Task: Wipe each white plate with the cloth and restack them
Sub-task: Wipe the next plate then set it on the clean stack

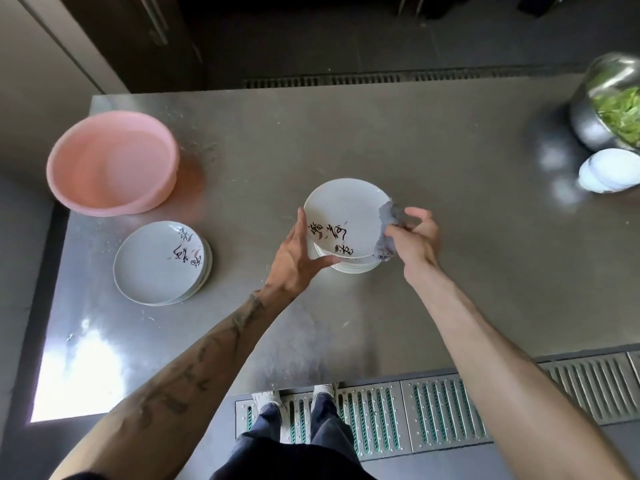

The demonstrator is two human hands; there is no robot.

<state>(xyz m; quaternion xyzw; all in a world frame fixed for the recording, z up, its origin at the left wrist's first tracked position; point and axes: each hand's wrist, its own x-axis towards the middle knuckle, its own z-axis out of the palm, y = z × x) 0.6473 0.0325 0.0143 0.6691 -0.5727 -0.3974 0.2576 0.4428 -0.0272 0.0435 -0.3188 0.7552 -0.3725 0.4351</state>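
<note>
A white plate [346, 216] with black brush lettering is tilted up above a short stack of plates [353, 266] at the middle of the steel table. My left hand [298, 258] holds this plate by its left rim, thumb under the near edge. My right hand [415, 237] grips a grey cloth [389, 226] and presses it against the plate's right rim. A second stack of the same white plates [159, 263] lies flat to the left.
A pink plastic basin [110, 164] sits at the table's [450, 271] far left. A steel bowl of green leaves [609, 105] and small white bowls [609, 171] stand at the far right. A floor drain grate [415, 410] runs along the near edge by my feet.
</note>
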